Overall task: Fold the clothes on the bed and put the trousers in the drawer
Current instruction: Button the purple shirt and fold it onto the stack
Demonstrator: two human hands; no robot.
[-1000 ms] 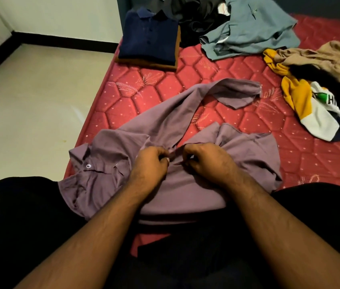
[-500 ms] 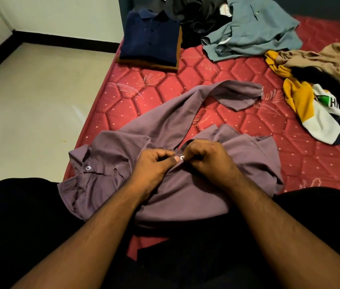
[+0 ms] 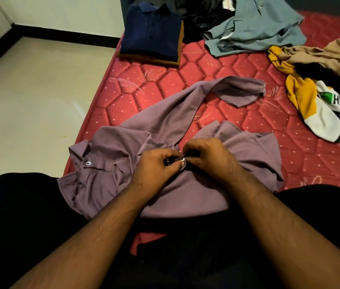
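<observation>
While the mauve button-up shirt [image 3: 185, 126] lay rumpled across the near edge of the bed [image 3: 160, 88] and partly over the person's lap, both hands met at its front placket. Left hand [image 3: 156, 170]: fingers curled, pinching the fabric edge just beside a small white button [image 3: 182, 159]. Right hand [image 3: 206, 155]: fingers curled, pinching the fabric on the other side of that button, touching the left hand's fingertips. One sleeve trailed away up the mattress toward the far side; the collar, with a second white button [image 3: 88, 163], sat to the left near the bed's edge.

At the far left of the bed, a folded navy polo shirt [image 3: 152, 32] rested on top of a folded brown garment [image 3: 180, 49]. Beside it lay a dark heap [image 3: 202, 15] and an unfolded grey-blue shirt [image 3: 256, 28]. To the right: a tan garment [image 3: 335, 57], a yellow-and-white top [image 3: 308, 105] and black clothing [image 3: 331, 78], all loose and overlapping. Which of these were trousers could not be told. Pale floor [image 3: 35, 97] lay left of the bed.
</observation>
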